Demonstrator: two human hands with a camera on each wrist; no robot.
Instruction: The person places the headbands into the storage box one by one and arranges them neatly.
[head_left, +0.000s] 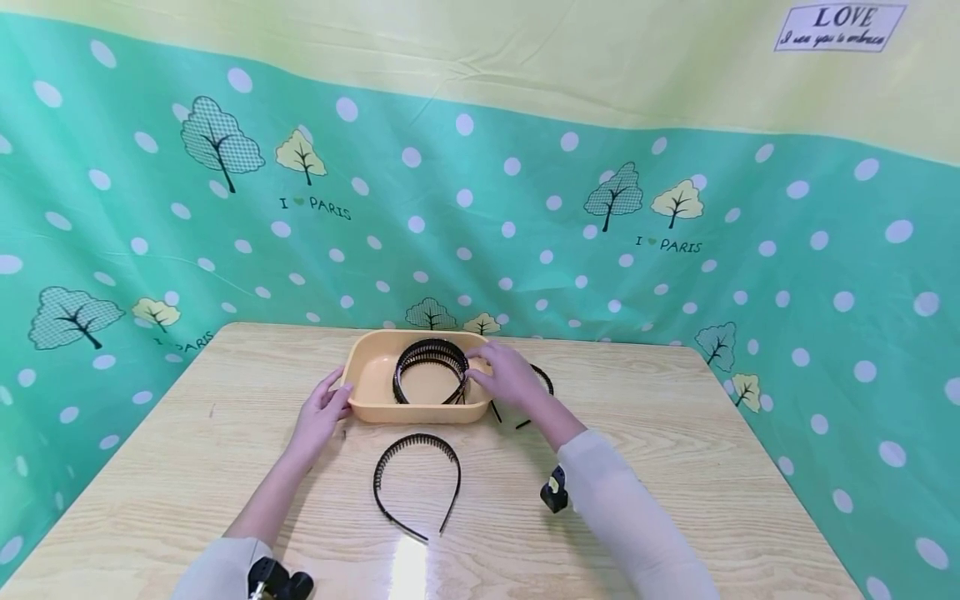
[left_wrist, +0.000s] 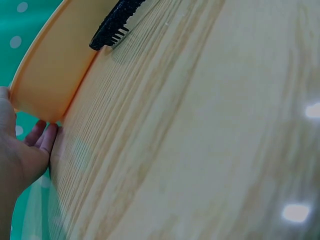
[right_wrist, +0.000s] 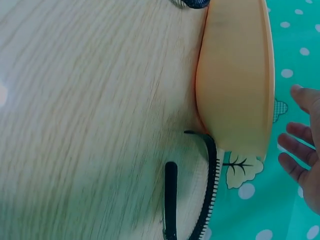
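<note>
An orange plastic box [head_left: 420, 413] stands near the back of the table. Several black toothed headbands [head_left: 431, 350] lie stacked inside it. At the box's left end, my left hand [head_left: 324, 408] holds its side, also visible in the left wrist view, with fingertips low on the outer wall. My right hand [head_left: 506, 375] is over the right end, fingers beside the stacked headbands. In the right wrist view its fingers [right_wrist: 295, 147] are apart and loosely bent, with nothing seen between them. One headband [head_left: 417, 439] lies in front of the box, another [head_left: 551, 385] at its right.
The light wood table [head_left: 675, 467] extends around the box. Behind it hangs a green dotted cloth [head_left: 525, 275]. Black wrist cameras sit at the left sleeve [head_left: 225, 571] and the right sleeve [head_left: 630, 517].
</note>
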